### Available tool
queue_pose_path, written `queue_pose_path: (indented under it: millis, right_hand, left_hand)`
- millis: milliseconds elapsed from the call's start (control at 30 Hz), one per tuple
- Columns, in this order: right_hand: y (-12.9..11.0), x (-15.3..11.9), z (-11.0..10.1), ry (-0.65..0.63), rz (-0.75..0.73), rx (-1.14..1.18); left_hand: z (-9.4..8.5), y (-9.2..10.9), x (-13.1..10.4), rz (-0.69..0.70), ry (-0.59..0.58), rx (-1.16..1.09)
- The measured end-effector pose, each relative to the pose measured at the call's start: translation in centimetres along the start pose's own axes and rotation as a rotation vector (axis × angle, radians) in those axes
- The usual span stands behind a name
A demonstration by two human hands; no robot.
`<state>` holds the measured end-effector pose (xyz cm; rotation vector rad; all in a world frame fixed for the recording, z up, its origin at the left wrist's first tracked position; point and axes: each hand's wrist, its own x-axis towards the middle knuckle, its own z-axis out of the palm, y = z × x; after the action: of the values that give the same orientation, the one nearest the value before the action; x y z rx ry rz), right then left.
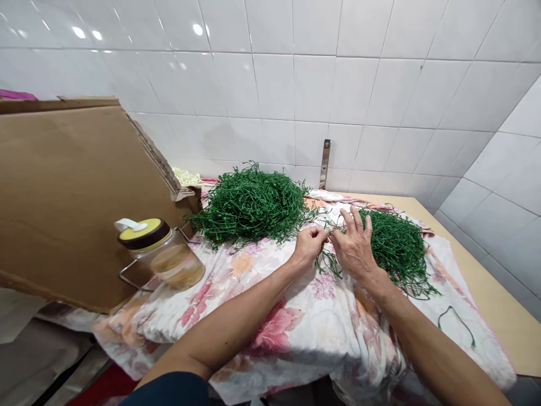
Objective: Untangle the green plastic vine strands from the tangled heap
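My left hand (309, 246) is closed, thumb and forefinger pinching a thin green stem (330, 263) that looks like plastic. Close beside it, my right hand (355, 248) pinches the same small stem piece between thumb and forefinger, its other fingers raised and spread. The exact point of grip is partly hidden by the fingertips. Behind my left hand lies a large tangled pile of green stems (256, 206). A smaller pile of green stems (399, 245) lies right of my right hand. One loose stem (459, 320) rests on the floral cloth (313, 327) at the right.
A large cardboard box (67, 197) stands at the left. Before it, a clear jug (177, 262) with a yellow and brown lid leans tilted, holding brownish liquid. A metal strip (325, 163) stands against the tiled wall (315, 84). Bare wooden tabletop (494, 293) shows along the right.
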<state>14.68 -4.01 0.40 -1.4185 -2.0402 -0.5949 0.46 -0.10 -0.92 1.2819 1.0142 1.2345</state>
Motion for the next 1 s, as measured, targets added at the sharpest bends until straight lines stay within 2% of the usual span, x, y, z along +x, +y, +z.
queue_pose_path:
  millis: [133,267,367,567,733,800,867,933,1000]
  right_hand:
    - [-0.6,-0.2,0.6,0.005,-0.03,0.025]
    - [-0.8,-0.4,1.4,-0.031,-0.067,0.046]
    - [-0.5,-0.5,1.4,-0.06,-0.088,0.057]
    - [-0.7,-0.8,1.6,-0.065,-0.127,0.101]
    - [-2.6,-0.6,1.0,-0.014,-0.197,0.148]
    - [-2.1,-0.1,0.1,0.081,-0.113,0.156]
    - [-0.7,0.6,-0.9,0.199,-0.005,0.181]
    - [1.2,0.9,-1.6,0.261,0.069,0.243]
    - [2.8,1.0,-1.9,0.263,0.128,0.287]
  left_hand:
    - [-0.1,-0.7,0.6,0.088,0.048,0.091]
    - [-0.1,-0.8,1.0,0.165,0.095,0.291]
    - [0.2,-0.9,0.9,0.189,0.089,0.374]
    - [0.3,-1.7,1.5,0.158,0.085,0.327]
    - [-2.0,-1.9,3.7,0.129,0.143,0.214]
    - [-2.8,-1.7,4.3,0.11,0.094,0.183]
    - [-3.1,-1.5,4.5,0.097,0.042,0.158]
    - [-3.1,-1.2,4.3,0.078,0.0,0.126]
    - [-2.9,-0.9,3.9,0.035,-0.044,0.082]
